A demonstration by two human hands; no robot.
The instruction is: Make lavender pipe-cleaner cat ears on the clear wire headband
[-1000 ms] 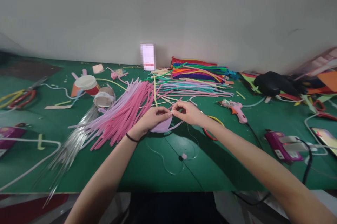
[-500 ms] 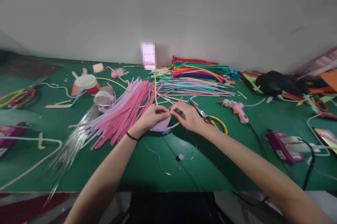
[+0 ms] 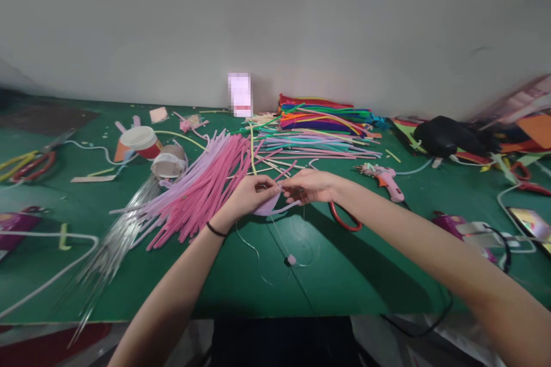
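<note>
My left hand and my right hand meet over the green table, both pinched on a pale lilac pipe-cleaner piece bent into a curve. A thin clear thread hangs from it and loops on the table to a small pink bead. Just left of my left hand lies a fan of pink and lilac pipe cleaners. Scissors with a red handle lie under my right wrist, mostly hidden.
Mixed coloured pipe cleaners are piled at the back. A pink glue gun, a black object and a magenta device lie right. Paper cup, tape roll, silver wires and red-handled scissors lie left.
My right hand turned and shifted slightly right, now covering the scissors that showed half a second ago. The thread loop and bead drifted a little. My left hand stayed put.
</note>
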